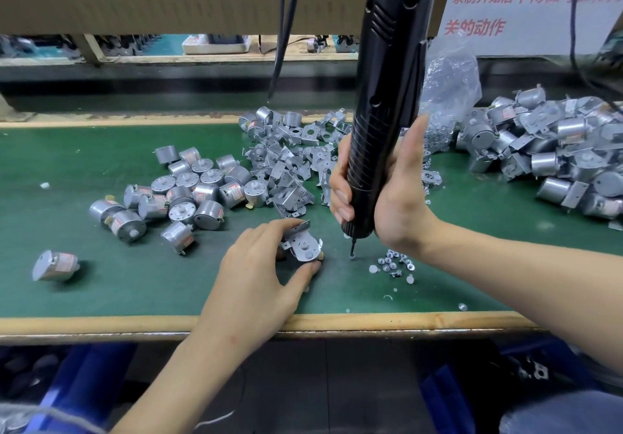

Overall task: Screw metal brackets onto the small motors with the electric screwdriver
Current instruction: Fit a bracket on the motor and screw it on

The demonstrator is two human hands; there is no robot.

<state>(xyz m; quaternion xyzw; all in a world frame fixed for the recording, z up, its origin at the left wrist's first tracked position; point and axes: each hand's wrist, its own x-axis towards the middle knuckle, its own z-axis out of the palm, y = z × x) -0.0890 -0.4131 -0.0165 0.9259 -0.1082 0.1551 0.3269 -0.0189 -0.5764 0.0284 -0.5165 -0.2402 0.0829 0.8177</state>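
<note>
**Obs.** Your left hand grips one motor w/ a bracket laid over its shaft face. It sits on the green tabletop near the front edge, approx mid-width. Index finger curls over the bracket's raised flange; thumb pinches the near side of the can. Your right hand is wrapped round the lower grip of the electric screwdriver, held upright. The bit tip is down at the tabletop just right of the motor, between it and the loose screws. Whether a screw sits on the bit: can't tell, too small.

**Stock.** Bare motors are heaped left of centre. Spare brackets lie behind the held motor, toward the back edge. Bracketed units are piled at the right edge, w/ a plastic bag behind the driver.

**Handling (judgement).**
- Motor: small metal can, prob. dense for its size, rigid, smooth round wall, so it'll want to spin under driver torque. Hold it by the wall w/ thumb + fingers opposed, and press the bracket flat so the holes line up.
- Bracket: thin stamped sheet, light, stiff, edges prob. sharp. Keep fingertips off the screw holes.
- Screws: tiny, roll easily. Pick them up w/ the bit, not your fingers.
</note>
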